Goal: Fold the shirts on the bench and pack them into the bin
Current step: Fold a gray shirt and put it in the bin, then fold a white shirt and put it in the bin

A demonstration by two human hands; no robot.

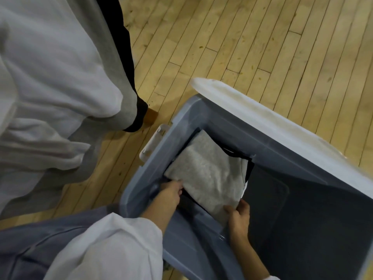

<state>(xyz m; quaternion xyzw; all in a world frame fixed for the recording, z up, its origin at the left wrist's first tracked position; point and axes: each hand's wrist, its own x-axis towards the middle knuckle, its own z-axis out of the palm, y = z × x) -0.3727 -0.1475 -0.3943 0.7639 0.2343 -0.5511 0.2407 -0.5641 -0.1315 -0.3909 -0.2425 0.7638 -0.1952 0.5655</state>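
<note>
Both hands are down in the blue-grey plastic bin [262, 138]. The left hand [171, 191] curls its fingers under the folded heather-grey shirt [210, 174], and the right hand [239, 217] pinches its near corner. The shirt lies on black fabric [250, 168] at the bin's left end.

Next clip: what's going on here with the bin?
A person is lowering a folded grey shirt into the blue-grey bin on the wooden floor. The left hand grips its near-left corner and the right hand grips its near edge. The shirt rests on a dark garment already inside. More shirts hang off the bench to the left.
</note>
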